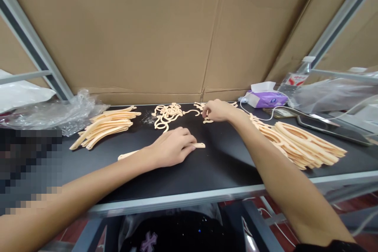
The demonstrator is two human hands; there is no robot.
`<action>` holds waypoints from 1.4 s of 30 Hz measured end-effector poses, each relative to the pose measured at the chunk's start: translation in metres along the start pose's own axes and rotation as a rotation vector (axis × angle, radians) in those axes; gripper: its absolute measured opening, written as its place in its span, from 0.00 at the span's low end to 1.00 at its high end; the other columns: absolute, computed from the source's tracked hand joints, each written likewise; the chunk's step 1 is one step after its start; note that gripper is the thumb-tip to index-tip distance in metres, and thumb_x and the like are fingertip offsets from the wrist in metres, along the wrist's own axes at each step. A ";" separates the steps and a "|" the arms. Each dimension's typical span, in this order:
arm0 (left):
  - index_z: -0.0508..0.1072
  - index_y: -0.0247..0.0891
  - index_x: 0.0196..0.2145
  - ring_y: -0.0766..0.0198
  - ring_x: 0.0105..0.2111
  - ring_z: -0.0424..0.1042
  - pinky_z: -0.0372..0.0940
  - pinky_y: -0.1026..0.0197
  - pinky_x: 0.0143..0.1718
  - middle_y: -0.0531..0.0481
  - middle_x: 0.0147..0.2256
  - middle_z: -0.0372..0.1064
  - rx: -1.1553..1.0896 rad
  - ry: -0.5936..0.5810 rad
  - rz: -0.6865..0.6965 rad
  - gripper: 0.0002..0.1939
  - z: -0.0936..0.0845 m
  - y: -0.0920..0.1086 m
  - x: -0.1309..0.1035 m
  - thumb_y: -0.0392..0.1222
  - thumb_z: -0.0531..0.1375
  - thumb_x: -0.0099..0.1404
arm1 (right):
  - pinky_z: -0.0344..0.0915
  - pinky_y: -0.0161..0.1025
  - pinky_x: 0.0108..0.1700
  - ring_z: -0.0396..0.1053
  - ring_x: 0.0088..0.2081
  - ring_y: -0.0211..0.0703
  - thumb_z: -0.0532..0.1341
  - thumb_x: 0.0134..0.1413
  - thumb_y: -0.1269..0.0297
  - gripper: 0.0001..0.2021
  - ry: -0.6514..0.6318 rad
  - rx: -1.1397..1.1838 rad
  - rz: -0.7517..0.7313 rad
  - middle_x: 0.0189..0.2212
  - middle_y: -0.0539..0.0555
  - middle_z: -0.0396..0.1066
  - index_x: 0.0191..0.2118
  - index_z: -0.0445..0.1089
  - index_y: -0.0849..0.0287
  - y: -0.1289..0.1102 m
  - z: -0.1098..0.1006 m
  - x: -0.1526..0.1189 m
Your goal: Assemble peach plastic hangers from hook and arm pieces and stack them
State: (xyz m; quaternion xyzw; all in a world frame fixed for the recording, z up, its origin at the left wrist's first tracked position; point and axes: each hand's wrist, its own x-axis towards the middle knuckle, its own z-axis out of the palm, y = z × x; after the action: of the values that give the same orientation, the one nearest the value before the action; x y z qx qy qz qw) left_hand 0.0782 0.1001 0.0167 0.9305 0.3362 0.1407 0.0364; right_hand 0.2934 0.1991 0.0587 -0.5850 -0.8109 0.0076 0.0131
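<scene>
My left hand (174,147) is closed around a long cream-coloured strip (200,145), whose ends stick out on both sides near the middle of the black table. Farther back, my right hand (217,111) reaches into a small pile of cream pieces (208,121); its fingers are bent downward, and whatever lies between them is hidden. Left of that hand sits a heap of curved hook-shaped pieces (168,112). A stack of curved strips (103,126) lies on the left of the table. Joined cream frames (304,143) are stacked on the right, beyond my right forearm.
Crumpled clear plastic (79,112) lies at the left edge. At the back right are a purple tissue pack (265,98), a bottle (298,76), a white cable and a dark tablet (333,129). Cardboard (147,39) stands behind the table, between metal posts.
</scene>
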 end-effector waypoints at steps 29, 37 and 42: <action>0.81 0.40 0.36 0.60 0.37 0.74 0.68 0.58 0.40 0.49 0.36 0.76 -0.136 0.226 -0.146 0.10 0.001 -0.014 -0.025 0.37 0.58 0.66 | 0.62 0.41 0.53 0.70 0.53 0.50 0.51 0.64 0.68 0.17 0.207 0.015 -0.071 0.51 0.61 0.75 0.48 0.77 0.60 0.009 0.013 0.013; 0.83 0.42 0.34 0.62 0.35 0.75 0.69 0.60 0.36 0.50 0.34 0.78 -0.165 0.299 -0.109 0.10 0.002 -0.014 -0.024 0.37 0.60 0.66 | 0.62 0.41 0.49 0.72 0.49 0.50 0.48 0.68 0.61 0.18 0.391 0.102 -0.120 0.49 0.59 0.76 0.50 0.72 0.57 0.005 0.010 0.007; 0.81 0.41 0.32 0.60 0.36 0.75 0.69 0.58 0.38 0.50 0.34 0.78 -0.167 0.331 -0.168 0.07 0.003 -0.016 -0.022 0.36 0.62 0.62 | 0.61 0.40 0.47 0.72 0.48 0.49 0.48 0.67 0.61 0.17 0.437 0.238 -0.126 0.48 0.58 0.76 0.50 0.72 0.57 0.003 0.009 0.006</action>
State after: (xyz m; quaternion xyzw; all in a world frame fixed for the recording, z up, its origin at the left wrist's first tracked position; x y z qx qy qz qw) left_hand 0.0524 0.0986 0.0062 0.8571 0.4012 0.3155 0.0692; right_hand 0.2942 0.2060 0.0499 -0.5155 -0.8169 -0.0243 0.2575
